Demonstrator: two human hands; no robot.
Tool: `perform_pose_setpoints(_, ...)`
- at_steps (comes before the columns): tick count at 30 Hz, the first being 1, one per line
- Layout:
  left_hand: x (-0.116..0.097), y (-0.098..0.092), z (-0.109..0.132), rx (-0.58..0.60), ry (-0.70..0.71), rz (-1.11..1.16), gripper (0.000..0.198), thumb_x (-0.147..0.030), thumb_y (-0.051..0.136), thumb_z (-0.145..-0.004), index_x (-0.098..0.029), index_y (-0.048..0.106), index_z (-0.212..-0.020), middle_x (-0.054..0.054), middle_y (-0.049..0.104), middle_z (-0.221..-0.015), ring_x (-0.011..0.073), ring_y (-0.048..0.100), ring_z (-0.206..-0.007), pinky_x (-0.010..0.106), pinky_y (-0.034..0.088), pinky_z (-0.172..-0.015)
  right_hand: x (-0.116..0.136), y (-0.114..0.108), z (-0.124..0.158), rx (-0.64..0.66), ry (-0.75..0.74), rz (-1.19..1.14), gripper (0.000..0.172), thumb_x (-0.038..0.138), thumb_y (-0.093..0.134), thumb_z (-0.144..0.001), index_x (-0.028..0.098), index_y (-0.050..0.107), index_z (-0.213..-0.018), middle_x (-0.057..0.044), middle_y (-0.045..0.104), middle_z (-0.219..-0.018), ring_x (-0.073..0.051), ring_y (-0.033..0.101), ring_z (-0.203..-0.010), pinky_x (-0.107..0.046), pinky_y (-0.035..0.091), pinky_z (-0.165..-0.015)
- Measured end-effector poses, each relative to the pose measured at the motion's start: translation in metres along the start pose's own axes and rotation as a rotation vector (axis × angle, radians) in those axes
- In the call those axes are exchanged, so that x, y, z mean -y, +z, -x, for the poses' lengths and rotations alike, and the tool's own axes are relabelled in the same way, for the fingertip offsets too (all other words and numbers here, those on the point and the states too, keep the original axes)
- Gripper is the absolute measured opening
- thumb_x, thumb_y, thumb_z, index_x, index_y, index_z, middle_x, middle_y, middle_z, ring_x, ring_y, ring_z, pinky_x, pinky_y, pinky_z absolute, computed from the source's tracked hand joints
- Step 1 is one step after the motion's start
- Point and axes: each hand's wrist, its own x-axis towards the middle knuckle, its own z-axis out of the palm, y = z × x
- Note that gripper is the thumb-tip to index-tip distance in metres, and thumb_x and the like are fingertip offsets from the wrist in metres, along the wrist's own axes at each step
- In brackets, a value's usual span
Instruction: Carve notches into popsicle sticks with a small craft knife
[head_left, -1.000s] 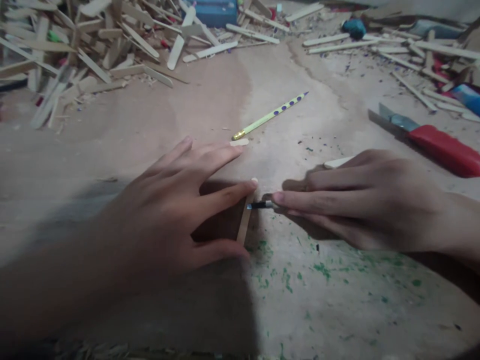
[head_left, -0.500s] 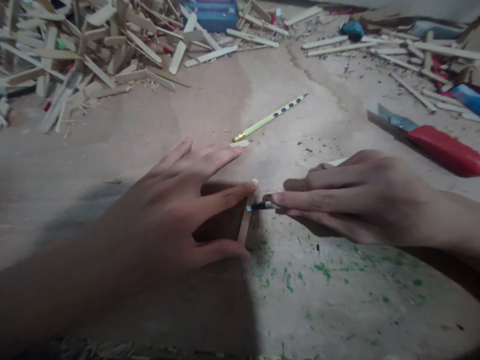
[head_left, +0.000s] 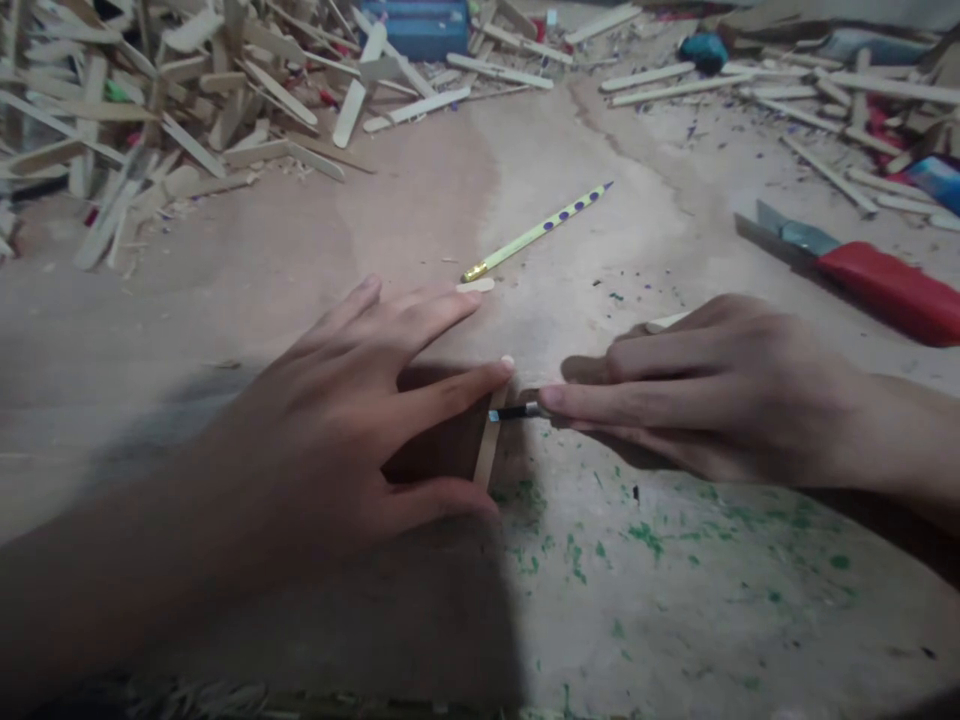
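Note:
A narrow wooden craft stick (head_left: 486,460) lies on the table under my left hand (head_left: 352,410). That hand is spread flat, its index fingertip at the stick's far end and its thumb by the near end. From the right, my right hand (head_left: 697,400) grips a slim tool (head_left: 514,412) with a black shaft and a pale, shiny square tip. The tip rests across the stick between my left index finger and thumb. Most of the tool's handle is hidden by my fingers. A short pale stick end (head_left: 476,286) shows beyond my left fingertips.
Just beyond my hands lies a yellow pencil (head_left: 540,230) with purple dots. At the right is a red-handled cutter (head_left: 892,285). Piles of craft sticks (head_left: 172,100) cover the back left and back right, with a blue box (head_left: 424,30) between. Green specks mark the tabletop (head_left: 645,620).
The view has shifted slightly. The tool's tip sits a touch farther left across the stick. My left hand keeps its place.

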Motion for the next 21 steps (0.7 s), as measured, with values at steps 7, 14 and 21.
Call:
perform_pose_setpoints(7,0.0004,-0.0076,-0.0011,0.064,-0.006,-0.047,0.077,-0.089,0.054,-0.131,-0.041,0.066,-0.190,0.008,0.050,-0.211,0.0449,0.064,-0.187,0.077,0.040,-0.164,0.0063,0.0006,-0.0089,0.006,0.039,-0.094,0.022,0.023,0.065,-0.138,0.014,0.082,-0.150,-0.005,0.090,-0.110,-0.013,0.083,-0.082,-0.031,0.048,-0.066)
perform_pose_setpoints(14,0.0008,-0.0093,-0.0021,0.065,0.022,-0.076,0.076,-0.087,0.053,-0.133,-0.034,0.064,-0.188,0.017,0.054,-0.207,0.0473,0.064,-0.187,0.081,0.046,-0.160,0.0027,-0.0044,-0.0051,0.008,0.060,-0.166,0.022,0.025,0.068,-0.138,0.015,0.083,-0.151,-0.007,0.094,-0.113,-0.014,0.088,-0.087,-0.028,0.055,-0.071)
perform_pose_setpoints(21,0.0004,-0.0043,-0.0006,0.042,0.003,-0.055,0.076,-0.088,0.050,-0.133,-0.037,0.065,-0.188,0.013,0.053,-0.208,0.0442,0.063,-0.188,0.076,0.041,-0.164,0.0044,-0.0018,-0.0037,-0.007,0.036,-0.132,0.022,0.024,0.067,-0.138,0.014,0.082,-0.151,-0.006,0.092,-0.113,-0.013,0.086,-0.087,-0.027,0.051,-0.071)
